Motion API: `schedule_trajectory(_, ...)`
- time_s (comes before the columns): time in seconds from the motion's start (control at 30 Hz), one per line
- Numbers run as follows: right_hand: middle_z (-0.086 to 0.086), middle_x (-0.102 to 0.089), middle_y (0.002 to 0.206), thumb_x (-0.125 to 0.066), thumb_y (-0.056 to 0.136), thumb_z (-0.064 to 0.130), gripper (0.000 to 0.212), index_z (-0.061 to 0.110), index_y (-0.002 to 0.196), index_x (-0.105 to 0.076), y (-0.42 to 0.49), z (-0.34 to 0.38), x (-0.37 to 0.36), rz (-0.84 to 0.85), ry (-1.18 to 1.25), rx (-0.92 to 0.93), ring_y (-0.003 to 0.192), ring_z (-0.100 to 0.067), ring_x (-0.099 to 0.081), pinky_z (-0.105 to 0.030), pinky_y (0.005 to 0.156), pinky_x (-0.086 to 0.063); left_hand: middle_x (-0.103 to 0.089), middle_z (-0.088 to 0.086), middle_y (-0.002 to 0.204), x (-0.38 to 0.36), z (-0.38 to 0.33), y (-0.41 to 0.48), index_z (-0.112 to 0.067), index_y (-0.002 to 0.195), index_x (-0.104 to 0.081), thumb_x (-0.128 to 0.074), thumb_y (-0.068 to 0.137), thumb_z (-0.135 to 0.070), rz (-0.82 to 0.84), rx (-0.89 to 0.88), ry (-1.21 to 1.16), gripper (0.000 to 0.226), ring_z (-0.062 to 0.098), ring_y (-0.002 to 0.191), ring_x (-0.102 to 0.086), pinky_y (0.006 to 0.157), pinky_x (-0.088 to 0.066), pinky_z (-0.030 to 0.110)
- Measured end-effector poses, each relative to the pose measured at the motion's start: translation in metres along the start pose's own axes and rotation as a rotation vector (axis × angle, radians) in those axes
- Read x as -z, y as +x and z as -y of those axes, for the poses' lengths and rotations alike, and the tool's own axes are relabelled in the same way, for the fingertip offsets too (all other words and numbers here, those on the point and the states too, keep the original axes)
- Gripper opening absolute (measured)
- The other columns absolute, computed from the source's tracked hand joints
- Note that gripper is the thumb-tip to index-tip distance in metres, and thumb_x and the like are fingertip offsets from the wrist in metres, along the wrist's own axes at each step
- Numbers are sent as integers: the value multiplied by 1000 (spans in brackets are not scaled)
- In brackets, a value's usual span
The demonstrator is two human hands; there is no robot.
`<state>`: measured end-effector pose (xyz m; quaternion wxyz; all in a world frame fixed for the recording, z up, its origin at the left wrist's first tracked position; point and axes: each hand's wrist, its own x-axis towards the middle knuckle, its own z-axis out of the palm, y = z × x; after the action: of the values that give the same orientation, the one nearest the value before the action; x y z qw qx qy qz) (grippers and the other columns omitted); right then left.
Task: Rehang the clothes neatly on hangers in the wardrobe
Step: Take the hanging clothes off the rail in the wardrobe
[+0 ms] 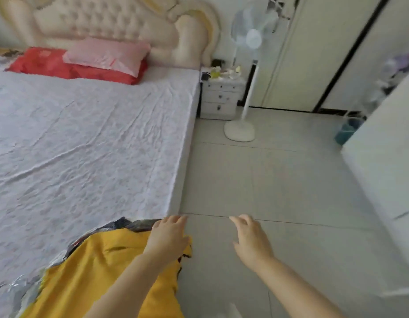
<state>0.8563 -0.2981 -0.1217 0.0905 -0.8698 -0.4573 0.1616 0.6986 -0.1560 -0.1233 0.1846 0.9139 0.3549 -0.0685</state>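
A yellow garment (102,276) lies on top of a pile of clothes at the near corner of the bed (84,145). Darker patterned clothes (127,222) stick out from under it. My left hand (168,237) hovers over the far edge of the yellow garment with fingers relaxed, holding nothing. My right hand (250,239) is out over the floor to the right of the bed, fingers loosely spread and empty. The wardrobe (336,53) with white doors and black trim stands at the far right. I see no hangers.
A red pillow (49,64) and a pink pillow (107,55) lie at the headboard. A white nightstand (220,97) and a standing fan (247,88) are beyond the bed. A white cabinet side (387,168) is on the right, a teal bin (347,131) behind it. Tiled floor (256,191) lies between.
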Motion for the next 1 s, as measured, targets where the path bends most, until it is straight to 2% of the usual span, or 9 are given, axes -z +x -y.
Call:
schedule_trajectory(0.27,3,-35,137,-52,90,27,54,27,140,-31,-154,-200,60,-217,86,-529,122,-17,-39,-25,99,-36,-33,-7,144,-43,-259,32,-29,143,-24,-45,91,-40,97,-597,108,56,16,133,-28,108,-20,31)
schedule_trajectory(0.4,3,-33,140,-50,93,26,54,27,142,-28,-249,-290,79,-306,129,-747,124,-17,-37,-26,101,-36,-33,-5,145,-83,-400,5,-27,144,-22,-43,93,-41,145,-829,177,56,17,135,-27,111,-18,33)
schedule_trajectory(0.57,2,-28,143,-49,94,30,56,26,144,-23,-364,-393,102,-393,144,-975,127,-17,-34,-27,104,-34,-37,-6,142,-128,-567,-49,-28,143,-24,-44,92,-41,169,-1128,206,56,16,131,-32,109,-22,33)
schedule_trajectory(0.8,3,-28,144,-53,92,30,59,26,144,-24,-472,-496,151,-532,100,-1219,129,-18,-33,-30,106,-32,-42,-7,137,-158,-745,-102,-26,141,-28,-45,91,-41,136,-1433,152,55,15,126,-39,104,-29,30)
schedule_trajectory(1.0,4,-33,140,-54,89,28,57,28,140,-30,-512,-574,209,-666,27,-1306,122,-17,-37,-27,101,-35,-40,-6,140,-158,-880,-109,-28,142,-28,-47,90,-42,87,-1590,113,57,16,126,-38,101,-30,30)
